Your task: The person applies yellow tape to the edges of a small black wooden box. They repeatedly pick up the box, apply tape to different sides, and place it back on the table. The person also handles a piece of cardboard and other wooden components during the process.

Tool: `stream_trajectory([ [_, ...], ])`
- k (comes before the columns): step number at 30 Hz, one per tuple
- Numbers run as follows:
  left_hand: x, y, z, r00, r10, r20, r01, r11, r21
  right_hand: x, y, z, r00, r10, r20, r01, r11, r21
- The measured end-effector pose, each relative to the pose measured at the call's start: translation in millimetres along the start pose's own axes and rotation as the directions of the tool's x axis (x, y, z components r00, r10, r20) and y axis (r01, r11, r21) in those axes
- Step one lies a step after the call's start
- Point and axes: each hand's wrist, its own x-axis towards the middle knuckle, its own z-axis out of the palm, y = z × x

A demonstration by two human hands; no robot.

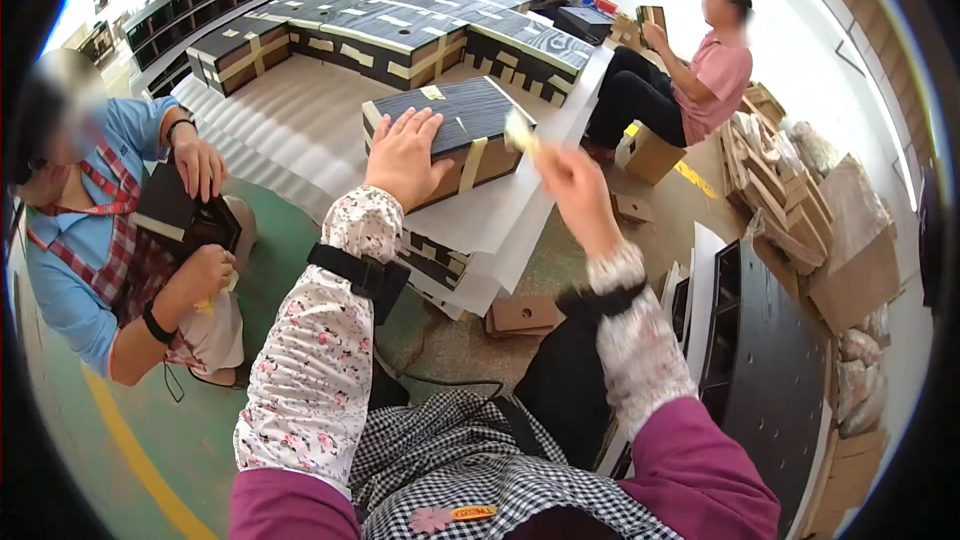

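Note:
A dark wood-grain box [462,108] with brown sides sits at the near end of the white-covered stack, bound by pale strips of masking tape. My left hand [405,152] lies flat on the box's top near its left end, fingers stretched out. Just past the box's right end, my right hand [572,185] is raised and closed in a pinch. From its fingers sticks a crumpled, pale yellow strip of masking tape [520,130], somewhat blurred. One band of tape [472,164] runs down the box's near side.
Several more taped dark boxes [395,25] stand farther back on white foam sheeting [265,145]. At left, a person handles a small black box [185,210]. Another person in pink [715,80] sits at right. Dark panels [765,340] and cardboard scraps [850,270] lie at right.

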Motion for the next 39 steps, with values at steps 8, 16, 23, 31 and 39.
stream_trajectory([
  [8,4,5,2,0.999,0.001,0.032,0.000,1.000,-0.027,101,0,79,0.903,-0.367,0.225,0.393,0.489,-0.779],
  [16,-2,7,4,1.000,-0.003,0.007,0.003,0.999,-0.044,75,-9,54,0.885,-0.282,0.371,0.465,0.492,-0.736],
  [23,1,3,6,1.000,0.008,-0.013,-0.008,1.000,-0.005,112,-17,50,0.910,-0.413,0.042,0.322,0.636,-0.701],
  [31,2,4,0,1.000,0.007,-0.017,-0.007,1.000,-0.011,89,-15,68,0.845,-0.389,0.366,0.512,0.392,-0.765],
  [39,5,8,4,1.000,-0.008,0.016,0.008,1.000,-0.013,85,-32,15,0.917,-0.260,0.301,0.397,0.650,-0.648],
])
